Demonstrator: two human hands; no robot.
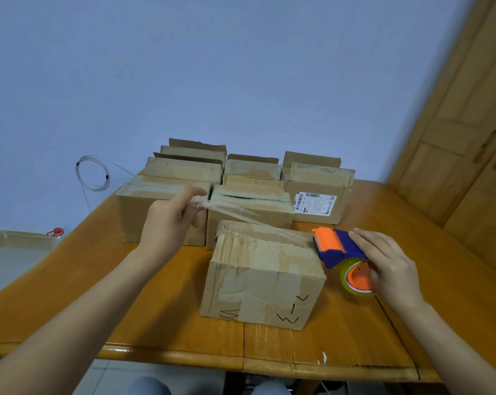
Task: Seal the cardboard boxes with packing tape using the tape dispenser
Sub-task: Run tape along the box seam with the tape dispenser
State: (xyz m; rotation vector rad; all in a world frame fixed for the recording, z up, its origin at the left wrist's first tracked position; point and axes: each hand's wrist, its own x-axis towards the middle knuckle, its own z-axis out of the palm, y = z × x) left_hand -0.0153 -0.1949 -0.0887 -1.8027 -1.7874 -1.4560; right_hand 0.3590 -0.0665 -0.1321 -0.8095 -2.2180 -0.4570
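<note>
Head view: fingers (194, 193) of the left hand (167, 220) pinched the free end of the tape (256, 222), likely flimsy and self-sticking, stretched above the nearest box (263, 280) on the tabletop (155, 309); right hand (389, 266) gripped the dispenser (338, 246) beside it.

Blue wall (212, 67), wooden table (161, 323), door (463, 138)

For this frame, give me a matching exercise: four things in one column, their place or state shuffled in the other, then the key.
Things:
1. left hand
2. right hand
3. near box
4. coiled cable

Place or state:
A. hangs against the blue wall
B. grips the tape dispenser
C. black marker scribbles on its front
D. pinches the end of the stretched clear tape

Pairs: 1-D, 2-B, 3-C, 4-A
</note>
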